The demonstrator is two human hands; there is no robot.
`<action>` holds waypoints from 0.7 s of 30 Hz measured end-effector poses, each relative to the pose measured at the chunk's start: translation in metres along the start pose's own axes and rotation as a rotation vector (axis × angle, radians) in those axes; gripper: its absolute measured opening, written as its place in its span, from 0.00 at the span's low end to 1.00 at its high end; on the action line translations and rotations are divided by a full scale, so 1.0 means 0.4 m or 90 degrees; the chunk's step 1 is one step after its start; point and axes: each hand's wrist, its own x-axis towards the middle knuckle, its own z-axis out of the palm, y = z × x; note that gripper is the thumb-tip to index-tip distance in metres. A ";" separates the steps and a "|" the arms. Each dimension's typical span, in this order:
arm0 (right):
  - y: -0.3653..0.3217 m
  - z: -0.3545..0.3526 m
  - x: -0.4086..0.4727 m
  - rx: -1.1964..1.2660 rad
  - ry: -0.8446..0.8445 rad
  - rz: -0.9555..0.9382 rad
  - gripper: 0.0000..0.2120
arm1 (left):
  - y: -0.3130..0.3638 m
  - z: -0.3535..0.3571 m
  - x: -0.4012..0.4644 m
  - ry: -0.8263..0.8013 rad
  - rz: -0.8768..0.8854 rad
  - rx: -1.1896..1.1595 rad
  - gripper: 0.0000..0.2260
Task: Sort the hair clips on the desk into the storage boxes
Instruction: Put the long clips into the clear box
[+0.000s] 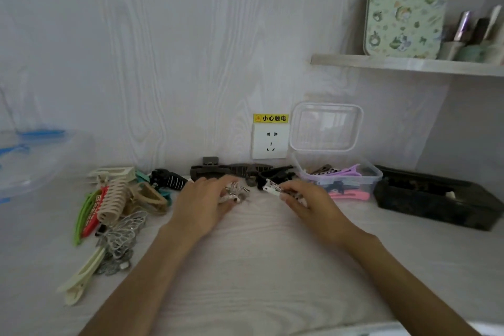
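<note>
My left hand (203,203) rests on the desk with its fingers closed around a small silver clip (234,194). My right hand (305,203) holds a white dotted clip (272,187) by its rear end, just left of the clear storage box (372,175), which holds purple, pink and dotted clips. A dark storage box (436,209) stands further right. Several clips lie in a pile at the left: a beige claw clip (111,200), a green clip (83,217), a silver butterfly clip (121,234) and a cream long clip (81,275). Dark claw clips (231,170) line the wall.
A wall socket (270,142) with a yellow warning label sits behind the hands. The clear box's lid (326,127) leans on the wall. A clear container with blue clasps (32,155) stands at far left. A shelf (409,65) juts out at upper right.
</note>
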 end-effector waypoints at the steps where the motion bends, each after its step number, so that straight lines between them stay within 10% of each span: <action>1: 0.000 -0.015 0.000 -0.016 0.055 -0.003 0.09 | -0.004 0.003 0.001 0.003 -0.014 0.006 0.19; 6: 0.038 -0.129 0.024 -0.188 0.286 0.001 0.10 | 0.008 0.009 0.001 -0.005 -0.018 0.015 0.21; 10: 0.084 -0.165 0.052 -0.325 0.049 0.153 0.16 | 0.022 0.005 -0.003 -0.013 -0.022 0.011 0.26; 21: -0.126 0.018 0.065 -0.144 0.003 -0.037 0.12 | -0.144 -0.217 -0.137 -0.043 -0.141 -0.039 0.13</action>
